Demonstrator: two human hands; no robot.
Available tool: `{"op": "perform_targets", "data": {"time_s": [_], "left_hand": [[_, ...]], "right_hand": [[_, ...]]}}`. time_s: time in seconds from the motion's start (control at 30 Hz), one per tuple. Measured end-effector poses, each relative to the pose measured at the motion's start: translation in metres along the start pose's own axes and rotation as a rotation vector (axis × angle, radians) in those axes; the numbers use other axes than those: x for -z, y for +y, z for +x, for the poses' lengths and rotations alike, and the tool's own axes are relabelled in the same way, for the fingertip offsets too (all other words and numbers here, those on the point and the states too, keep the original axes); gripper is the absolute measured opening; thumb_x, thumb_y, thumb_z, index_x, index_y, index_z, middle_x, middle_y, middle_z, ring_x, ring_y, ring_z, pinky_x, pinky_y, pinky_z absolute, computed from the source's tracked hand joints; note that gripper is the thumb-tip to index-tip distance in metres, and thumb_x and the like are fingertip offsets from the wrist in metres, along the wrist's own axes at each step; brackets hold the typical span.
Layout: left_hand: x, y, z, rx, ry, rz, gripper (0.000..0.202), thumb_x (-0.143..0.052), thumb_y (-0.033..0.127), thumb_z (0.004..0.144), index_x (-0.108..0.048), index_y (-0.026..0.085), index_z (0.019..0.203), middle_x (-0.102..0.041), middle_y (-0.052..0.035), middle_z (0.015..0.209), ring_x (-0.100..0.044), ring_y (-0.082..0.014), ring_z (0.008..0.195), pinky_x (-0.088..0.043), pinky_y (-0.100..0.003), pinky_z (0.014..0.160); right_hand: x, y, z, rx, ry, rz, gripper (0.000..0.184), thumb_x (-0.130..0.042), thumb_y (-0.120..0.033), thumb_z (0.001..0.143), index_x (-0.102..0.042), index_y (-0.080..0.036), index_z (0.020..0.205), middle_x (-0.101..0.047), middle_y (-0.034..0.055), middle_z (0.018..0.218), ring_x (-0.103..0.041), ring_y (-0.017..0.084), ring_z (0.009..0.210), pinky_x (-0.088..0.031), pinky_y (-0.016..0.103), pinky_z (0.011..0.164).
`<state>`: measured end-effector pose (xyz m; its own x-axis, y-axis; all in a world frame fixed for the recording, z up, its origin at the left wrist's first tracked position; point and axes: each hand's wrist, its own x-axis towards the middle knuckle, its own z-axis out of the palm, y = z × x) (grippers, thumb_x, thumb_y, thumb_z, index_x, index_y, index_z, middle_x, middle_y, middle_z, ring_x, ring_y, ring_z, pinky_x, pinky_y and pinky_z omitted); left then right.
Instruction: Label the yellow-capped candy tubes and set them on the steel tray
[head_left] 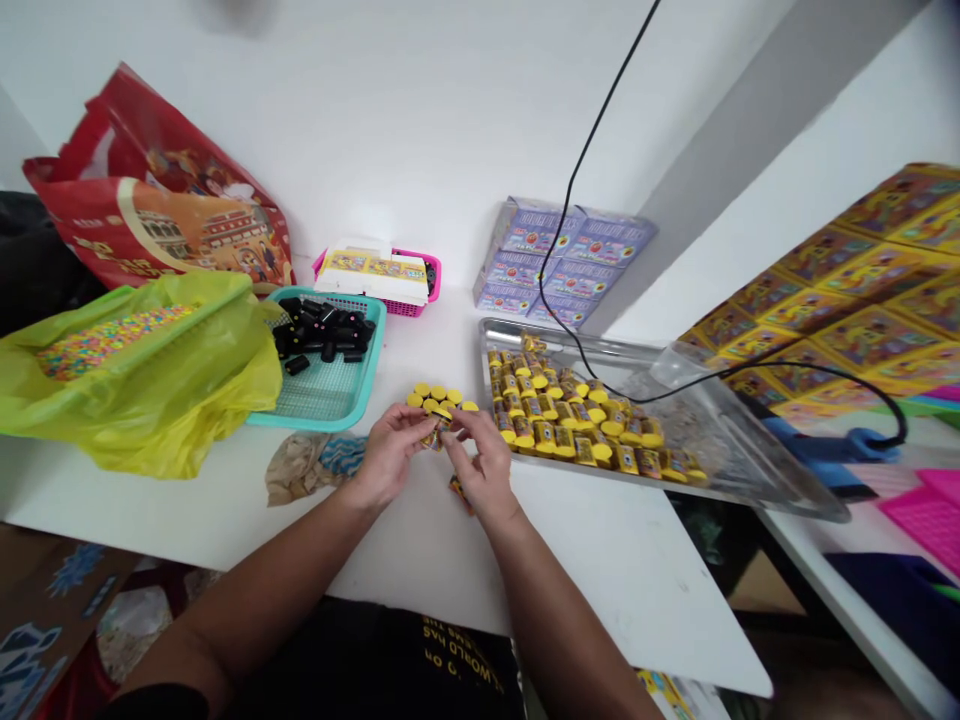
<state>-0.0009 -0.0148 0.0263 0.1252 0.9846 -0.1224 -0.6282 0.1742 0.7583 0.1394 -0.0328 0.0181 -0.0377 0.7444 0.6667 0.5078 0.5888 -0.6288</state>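
Note:
My left hand [391,450] and my right hand [484,455] meet over the white table [615,560], fingers pinched together on a small yellow-labelled tube [435,436]. Just beyond my fingers lies a cluster of yellow caps [439,398]. A loose orange-yellow label [459,490] lies under my right wrist. To the right, a metal tray [757,465] holds rows of finished yellow-capped tubes [570,415]. A teal basket [330,395] at the left holds several bare black tubes [322,335].
A yellow-green bag of coloured beads [142,370] and a red bag [165,200] sit at the left. A pink basket [397,275] and purple boxes [555,260] stand at the back. A black cable [600,120] hangs over the tray. Yellow printed sheets [862,300] lie at the right.

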Motion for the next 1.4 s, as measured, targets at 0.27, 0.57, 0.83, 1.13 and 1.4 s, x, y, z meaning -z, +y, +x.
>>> {"op": "perform_targets", "data": {"time_s": [0.27,0.57,0.83,1.13,1.4], "left_hand": [[-0.003,0.008,-0.003,0.048,-0.152,0.076,0.027,-0.08,0.02,0.062,-0.072,0.017,0.088,-0.069,-0.0045,0.092,-0.061,-0.0143,0.083,-0.044,-0.027,0.074],[-0.008,0.012,-0.008,0.051,-0.193,0.133,0.02,-0.081,0.02,0.061,-0.07,0.016,0.077,-0.062,-0.0006,0.073,-0.055,-0.0107,0.07,-0.04,-0.024,0.067],[0.0,0.009,-0.005,0.085,-0.248,0.131,0.02,-0.08,0.02,0.063,-0.067,0.015,0.077,-0.064,-0.0021,0.077,-0.057,-0.0114,0.072,-0.042,-0.023,0.068],[0.001,0.006,0.0,0.153,-0.229,0.037,0.025,-0.078,0.026,0.069,-0.063,0.017,0.087,-0.065,-0.0025,0.081,-0.062,-0.0152,0.072,-0.05,-0.029,0.065],[0.006,0.003,0.004,0.245,-0.185,0.03,0.027,-0.08,0.026,0.063,-0.056,0.016,0.068,-0.062,0.0002,0.067,-0.059,-0.0139,0.057,-0.05,-0.029,0.054]], "right_hand": [[0.006,0.002,0.005,0.086,-0.069,-0.166,0.045,-0.064,-0.016,0.068,-0.056,-0.022,0.112,-0.057,0.003,0.086,-0.057,0.019,0.077,-0.05,0.033,0.066],[0.012,-0.008,0.007,0.098,-0.028,-0.096,0.029,-0.065,-0.018,0.065,-0.06,-0.022,0.093,-0.056,0.0,0.076,-0.054,0.016,0.067,-0.045,0.029,0.059],[0.01,-0.01,0.005,0.124,-0.022,-0.063,0.025,-0.064,-0.018,0.066,-0.06,-0.023,0.09,-0.055,-0.0013,0.071,-0.054,0.016,0.064,-0.046,0.029,0.058],[0.008,0.001,0.006,-0.007,-0.165,0.05,0.04,-0.074,-0.026,0.069,-0.059,-0.022,0.106,-0.062,0.0031,0.091,-0.058,0.018,0.079,-0.05,0.032,0.068],[-0.002,0.007,0.005,-0.383,-0.178,0.538,0.028,-0.072,-0.045,0.075,-0.064,-0.019,0.081,-0.063,-0.0005,0.072,-0.058,0.012,0.06,-0.05,0.026,0.056]]}}
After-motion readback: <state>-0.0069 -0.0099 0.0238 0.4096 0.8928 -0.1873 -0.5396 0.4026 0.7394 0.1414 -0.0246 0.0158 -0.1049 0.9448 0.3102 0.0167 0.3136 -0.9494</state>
